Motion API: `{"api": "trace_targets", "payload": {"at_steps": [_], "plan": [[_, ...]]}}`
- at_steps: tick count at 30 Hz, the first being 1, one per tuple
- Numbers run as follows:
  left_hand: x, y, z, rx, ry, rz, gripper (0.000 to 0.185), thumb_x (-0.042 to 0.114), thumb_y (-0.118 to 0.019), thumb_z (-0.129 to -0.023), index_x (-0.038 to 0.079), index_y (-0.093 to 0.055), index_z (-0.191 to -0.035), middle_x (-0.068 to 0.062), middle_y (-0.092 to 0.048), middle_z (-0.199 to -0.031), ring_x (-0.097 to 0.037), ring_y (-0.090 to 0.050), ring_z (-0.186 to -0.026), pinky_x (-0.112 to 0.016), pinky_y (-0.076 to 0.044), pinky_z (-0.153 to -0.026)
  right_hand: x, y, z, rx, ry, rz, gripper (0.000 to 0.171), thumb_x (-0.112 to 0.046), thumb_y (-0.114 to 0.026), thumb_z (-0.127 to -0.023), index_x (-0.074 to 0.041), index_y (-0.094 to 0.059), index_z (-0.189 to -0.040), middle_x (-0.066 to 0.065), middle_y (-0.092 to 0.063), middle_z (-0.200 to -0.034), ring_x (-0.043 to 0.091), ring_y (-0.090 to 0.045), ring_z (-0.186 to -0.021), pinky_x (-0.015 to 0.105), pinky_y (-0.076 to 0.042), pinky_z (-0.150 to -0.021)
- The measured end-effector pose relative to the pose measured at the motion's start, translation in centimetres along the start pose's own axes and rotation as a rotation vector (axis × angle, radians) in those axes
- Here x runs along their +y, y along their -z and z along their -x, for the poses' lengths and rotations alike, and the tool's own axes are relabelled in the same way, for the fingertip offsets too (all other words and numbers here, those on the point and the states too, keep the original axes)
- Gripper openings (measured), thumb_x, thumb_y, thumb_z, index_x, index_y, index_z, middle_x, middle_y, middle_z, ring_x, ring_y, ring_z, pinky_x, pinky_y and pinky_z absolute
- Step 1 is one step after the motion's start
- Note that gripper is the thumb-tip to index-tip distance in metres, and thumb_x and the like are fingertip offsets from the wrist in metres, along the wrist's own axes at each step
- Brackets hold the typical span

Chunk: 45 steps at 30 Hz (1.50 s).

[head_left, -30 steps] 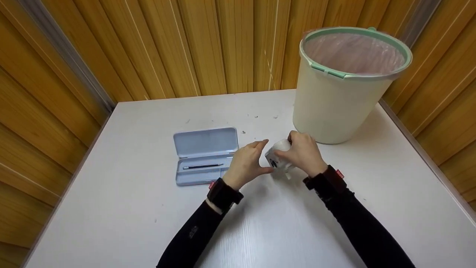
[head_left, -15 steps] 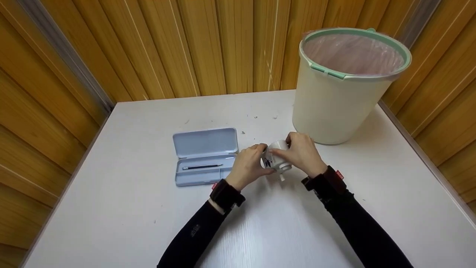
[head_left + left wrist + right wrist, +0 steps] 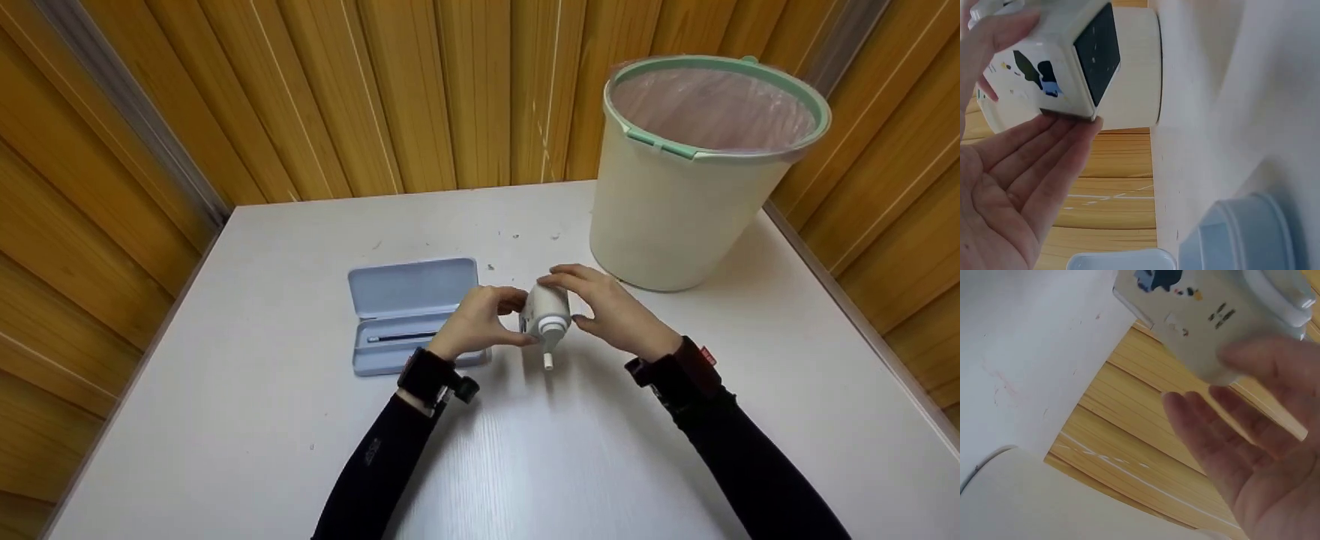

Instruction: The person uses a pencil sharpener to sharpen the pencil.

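I see both hands lifted just above the white table (image 3: pixel 615 465), sharing one small white sharpener (image 3: pixel 546 311) between them; it hangs near the front of the cream bin (image 3: pixel 675 217), off to the bin's left, and it does not touch the table; my left hand (image 3: pixel 476 324) holds the sharpener's left side with curled fingers and the thumb under it, and in the left wrist view the fingers (image 3: pixel 1044 152) lie fairly straight under the white body, whose dark square end (image 3: pixel 1098 53) faces the camera beside a small blue and black print (image 3: pixel 1039 73); my right hand (image 3: pixel 611 311) grips the sharpener from the bin's side, fingers arched over its top and thumb at its lower edge; in the right wrist view the fingertips (image 3: pixel 1252 363) press on the white body just below its round collar (image 3: pixel 1280 295); the sharpener is tilted, its round collar and a thin white handle (image 3: pixel 548 358) pointing down and toward me, away from the bin; the pale blue case (image 3: pixel 414 313) lies open on the table well to the left of the bin, just beside my left hand, with one dark pencil (image 3: pixel 401 337) lying in its front tray; the bin stands upright with a green rim (image 3: pixel 821 112) and a pinkish liner (image 3: pixel 712 105) inside; a few dark specks (image 3: pixel 517 236) dot the table just left of the bin
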<state>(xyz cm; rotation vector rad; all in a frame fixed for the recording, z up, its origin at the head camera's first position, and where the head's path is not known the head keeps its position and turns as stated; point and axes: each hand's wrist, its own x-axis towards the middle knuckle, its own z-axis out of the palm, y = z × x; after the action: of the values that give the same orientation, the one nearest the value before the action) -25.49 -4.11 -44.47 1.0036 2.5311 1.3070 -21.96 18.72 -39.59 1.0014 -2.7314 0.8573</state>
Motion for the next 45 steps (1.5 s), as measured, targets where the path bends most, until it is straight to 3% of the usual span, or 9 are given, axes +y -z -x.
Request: {"api": "trace_targets", "payload": {"at_steps": [4,9,16,21,24,30,37,40,45], "plan": [[-0.1,0.7,0.2,-0.067,-0.008,0.017,0.053,0.018,-0.087,-0.072,0.005,-0.069,-0.120,-0.004,-0.074,-0.110,-0.014,-0.070,-0.102,-0.030,-0.053,-0.096,0.1,0.0,0.0,-0.057,0.083,0.011,0.063,0.008,-0.082,-0.070,-0.013,-0.063,-0.126,0.015,-0.052,-0.144,0.034,-0.050,-0.132,0.049,-0.047,-0.104],[-0.1,1.0,0.3,-0.130,-0.036,0.055,0.057,0.015,-0.086,-0.073,0.004,-0.066,-0.125,-0.008,-0.072,-0.118,-0.017,-0.068,-0.111,-0.027,-0.051,-0.099,0.1,-0.1,-0.3,-0.064,0.175,0.063,0.057,-0.004,-0.088,-0.067,-0.014,-0.066,-0.118,0.008,-0.061,-0.133,0.028,-0.052,-0.129,0.046,-0.048,-0.103],[0.1,2.4,0.8,-0.170,-0.030,0.082,0.069,0.013,-0.081,-0.080,0.005,-0.051,-0.142,-0.012,-0.053,-0.146,-0.023,-0.051,-0.136,-0.028,-0.043,-0.109,0.2,0.1,-0.4,-0.048,0.168,0.096,0.053,-0.011,-0.089,-0.067,-0.010,-0.064,-0.113,0.008,-0.068,-0.117,0.026,-0.063,-0.111,0.044,-0.053,-0.093],[0.4,3.9,1.5,-0.140,-0.061,0.118,0.063,-0.001,-0.068,-0.088,0.003,-0.045,-0.146,-0.013,-0.048,-0.150,-0.023,-0.045,-0.140,-0.035,-0.040,-0.112,0.1,0.4,-0.6,0.018,0.095,0.075,0.049,-0.011,-0.086,-0.072,-0.003,-0.063,-0.114,0.012,-0.071,-0.112,0.028,-0.066,-0.102,0.045,-0.054,-0.090],[0.6,3.9,1.5,-0.105,-0.093,0.141,0.064,0.000,-0.067,-0.089,0.003,-0.042,-0.148,-0.012,-0.049,-0.150,-0.022,-0.046,-0.140,-0.037,-0.040,-0.113,0.0,0.5,-0.8,0.051,0.046,0.068,0.048,-0.009,-0.085,-0.073,-0.001,-0.062,-0.115,0.015,-0.070,-0.114,0.031,-0.066,-0.103,0.049,-0.053,-0.092],[0.9,1.6,0.4,0.037,-0.097,0.054,0.080,0.022,-0.083,-0.079,0.004,-0.044,-0.147,-0.014,-0.055,-0.144,-0.021,-0.052,-0.134,-0.032,-0.043,-0.110,-0.2,0.3,-0.9,0.097,-0.013,0.070,0.048,-0.008,-0.084,-0.074,0.004,-0.062,-0.115,0.020,-0.070,-0.114,0.036,-0.066,-0.104,0.052,-0.054,-0.089],[0.7,-0.8,-0.3,0.139,-0.059,0.134,0.059,0.010,-0.084,-0.076,0.000,-0.059,-0.128,-0.013,-0.066,-0.125,-0.022,-0.064,-0.114,-0.026,-0.051,-0.099,-0.4,0.0,-1.1,0.122,-0.010,0.052,0.048,-0.011,-0.085,-0.073,0.003,-0.064,-0.114,0.019,-0.071,-0.111,0.035,-0.067,-0.101,0.051,-0.054,-0.086],[1.2,-0.8,-0.2,0.152,-0.045,0.173,0.053,0.005,-0.082,-0.076,-0.004,-0.061,-0.124,-0.017,-0.067,-0.122,-0.026,-0.065,-0.112,-0.030,-0.053,-0.097,-0.1,-0.1,-1.1,0.123,-0.028,-0.021,0.050,-0.010,-0.085,-0.073,0.002,-0.064,-0.117,0.018,-0.070,-0.113,0.033,-0.066,-0.101,0.049,-0.054,-0.086],[1.3,-0.5,-0.2,0.165,-0.023,0.224,0.052,-0.002,-0.081,-0.075,-0.009,-0.060,-0.123,-0.023,-0.067,-0.121,-0.033,-0.065,-0.113,-0.033,-0.053,-0.097,1.0,-0.2,-0.9,0.080,-0.115,-0.249,0.084,-0.010,-0.089,-0.068,-0.006,-0.048,-0.142,0.016,-0.065,-0.125,0.032,-0.063,-0.114,0.048,-0.053,-0.097]]}}
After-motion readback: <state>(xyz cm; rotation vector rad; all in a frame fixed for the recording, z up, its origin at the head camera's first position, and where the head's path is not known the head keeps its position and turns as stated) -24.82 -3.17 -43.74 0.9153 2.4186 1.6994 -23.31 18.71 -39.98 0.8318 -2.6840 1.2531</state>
